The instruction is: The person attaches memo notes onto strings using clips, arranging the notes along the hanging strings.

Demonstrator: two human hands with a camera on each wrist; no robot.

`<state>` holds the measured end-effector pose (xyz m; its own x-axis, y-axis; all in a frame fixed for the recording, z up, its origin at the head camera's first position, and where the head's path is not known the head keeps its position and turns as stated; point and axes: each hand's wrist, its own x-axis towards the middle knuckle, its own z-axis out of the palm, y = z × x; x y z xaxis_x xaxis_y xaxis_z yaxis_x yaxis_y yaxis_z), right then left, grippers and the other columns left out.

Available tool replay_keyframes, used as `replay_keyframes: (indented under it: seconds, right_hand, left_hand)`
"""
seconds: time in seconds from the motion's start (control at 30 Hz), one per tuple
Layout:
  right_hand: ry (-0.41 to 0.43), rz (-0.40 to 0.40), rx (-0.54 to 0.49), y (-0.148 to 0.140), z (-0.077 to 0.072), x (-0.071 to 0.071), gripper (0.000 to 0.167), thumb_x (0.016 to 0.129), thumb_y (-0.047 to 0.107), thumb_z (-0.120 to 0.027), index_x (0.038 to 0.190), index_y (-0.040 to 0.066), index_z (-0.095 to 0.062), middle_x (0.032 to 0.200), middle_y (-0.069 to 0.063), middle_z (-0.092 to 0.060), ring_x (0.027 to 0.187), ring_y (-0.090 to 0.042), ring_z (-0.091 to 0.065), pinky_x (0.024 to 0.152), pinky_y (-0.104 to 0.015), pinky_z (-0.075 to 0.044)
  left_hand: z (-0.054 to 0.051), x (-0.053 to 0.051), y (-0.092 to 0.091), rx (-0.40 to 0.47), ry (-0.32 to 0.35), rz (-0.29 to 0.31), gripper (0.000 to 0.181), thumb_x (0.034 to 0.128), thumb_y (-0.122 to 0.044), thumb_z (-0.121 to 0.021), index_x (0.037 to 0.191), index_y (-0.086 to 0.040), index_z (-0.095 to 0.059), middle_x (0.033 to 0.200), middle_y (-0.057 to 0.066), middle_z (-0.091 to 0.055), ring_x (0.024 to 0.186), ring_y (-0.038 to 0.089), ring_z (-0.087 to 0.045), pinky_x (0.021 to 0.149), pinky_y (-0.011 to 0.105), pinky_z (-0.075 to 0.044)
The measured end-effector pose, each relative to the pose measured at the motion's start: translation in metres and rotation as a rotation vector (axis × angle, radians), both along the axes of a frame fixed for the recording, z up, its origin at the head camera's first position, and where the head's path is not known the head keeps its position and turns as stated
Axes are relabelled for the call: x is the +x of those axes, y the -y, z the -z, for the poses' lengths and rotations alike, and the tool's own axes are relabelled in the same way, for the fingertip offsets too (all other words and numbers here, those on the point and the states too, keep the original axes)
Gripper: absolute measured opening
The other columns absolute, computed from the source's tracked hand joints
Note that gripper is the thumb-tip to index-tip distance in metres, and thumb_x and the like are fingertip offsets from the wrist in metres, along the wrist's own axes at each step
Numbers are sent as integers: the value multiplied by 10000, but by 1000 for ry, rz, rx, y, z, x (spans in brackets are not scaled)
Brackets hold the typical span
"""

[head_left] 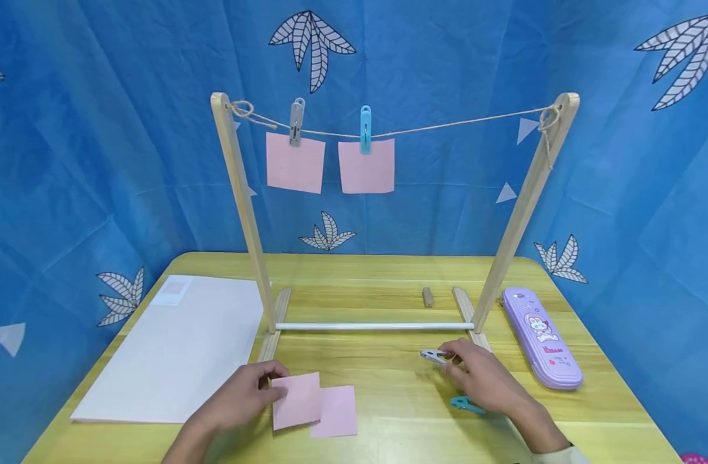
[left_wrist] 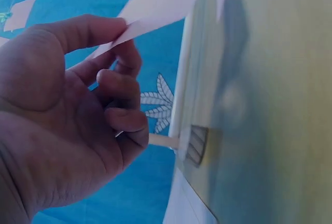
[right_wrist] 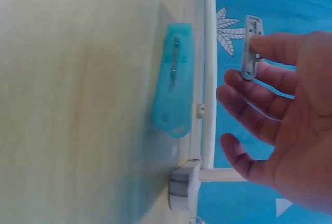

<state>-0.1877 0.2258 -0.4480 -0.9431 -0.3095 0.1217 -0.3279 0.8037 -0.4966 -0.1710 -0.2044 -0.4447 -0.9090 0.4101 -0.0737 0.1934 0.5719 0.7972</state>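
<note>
Well, we are holding our two hands well apart over the near part of the table (head_left: 389, 393), each one pinching something. Our left hand (head_left: 245, 391) is gripping a pink note (head_left: 296, 403) by its left edge, thumb on top and fingers underneath, and the left wrist view is showing that note tilting above the wood. A second note (head_left: 340, 415) is lying just right of it, its left side passing beneath the held one; whether the two are touching we cannot tell. Our right hand (head_left: 483, 379) is pinching a grey peg (head_left: 432, 356) between thumb and fingers, its other fingers spreading loosely. A teal peg (head_left: 467, 405) is lying on the table just below that hand, near the wrist. Beyond both hands, a wooden rack (head_left: 521, 216) is standing with a white bar (head_left: 374, 327) running low across it and a string (head_left: 447, 125) stretching between the post tops. Two more notes are hanging there, the left one (head_left: 295, 164) under a grey clip (head_left: 296, 122), the right one (head_left: 367, 169) under a blue clip (head_left: 365, 129). White paper (head_left: 177, 357) is lying left of our left hand, and a purple case (head_left: 542, 338) is resting right of our right hand.
</note>
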Motion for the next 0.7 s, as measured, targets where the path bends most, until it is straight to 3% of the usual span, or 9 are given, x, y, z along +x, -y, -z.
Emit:
replay_keyframes:
  seconds: [0.2, 0.4, 0.5, 0.7]
  right_hand:
    - [-53, 79, -63, 1, -13, -6, 261, 923, 230, -650, 1175, 164, -643, 979, 54, -635, 809, -66, -568, 643, -240, -438]
    - [-184, 129, -108, 4, -27, -13, 241, 924, 218, -644, 1157, 159, -661, 926, 48, -630, 733, -62, -517, 585, -227, -390]
    - [-240, 144, -116, 4, -35, -14, 250, 920, 201, -635, 1162, 147, -666, 951, 30, -643, 784, -86, -547, 606, -235, -399]
    - [-286, 150, -125, 5, -47, -17, 276, 931, 217, -623, 1190, 126, -655, 963, 1, -643, 786, -100, -542, 601, -235, -394]
  left_hand:
    - [-8, -4, -13, 71, -61, -112, 55, 908, -236, -665, 931, -186, -670, 718, -25, -478, 630, 50, -427, 557, 220, -379]
    - [-14, -10, -28, 148, -115, -222, 62, 891, -230, -694, 938, -193, -679, 720, -4, -499, 609, 77, -434, 547, 220, -381]
    - [-19, -12, -36, 168, -142, -261, 72, 886, -202, -700, 952, -178, -683, 746, 6, -526, 657, 100, -463, 581, 223, -397]
    - [-27, -19, -51, 187, -260, -299, 135, 875, -150, -709, 1003, -186, -686, 776, -18, -554, 746, 112, -502, 711, 238, -444]
